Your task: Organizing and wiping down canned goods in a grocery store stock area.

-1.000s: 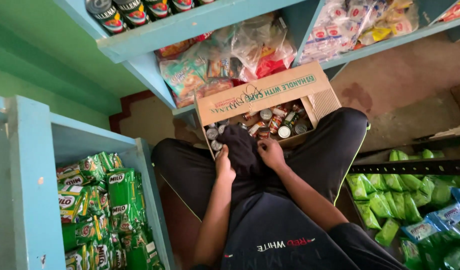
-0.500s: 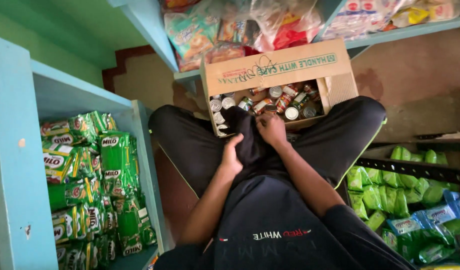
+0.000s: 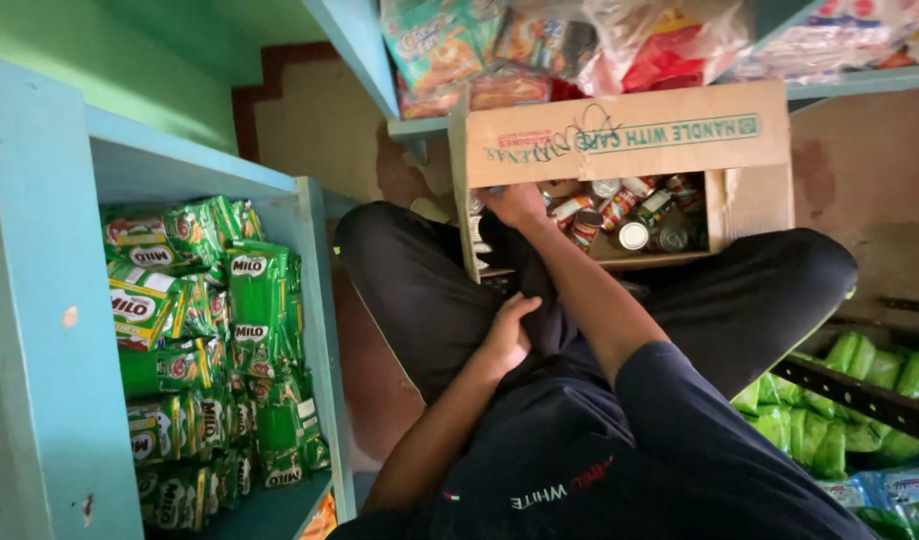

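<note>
Right hand [image 3: 517, 205] now inside cardboard box [image 3: 630, 140], fingers seemingly on cans [image 3: 620, 212].

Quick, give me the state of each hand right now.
Left hand: loosely curled, resting on the lap, holding nothing.
Right hand: inside the cardboard box among cans; grip cannot be told.

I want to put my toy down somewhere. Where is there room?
The bare floor between the blue shelf and the cardboard box is free. The box is crowded with cans, where the right hand reaches. The shelf is packed with green packets.
</note>
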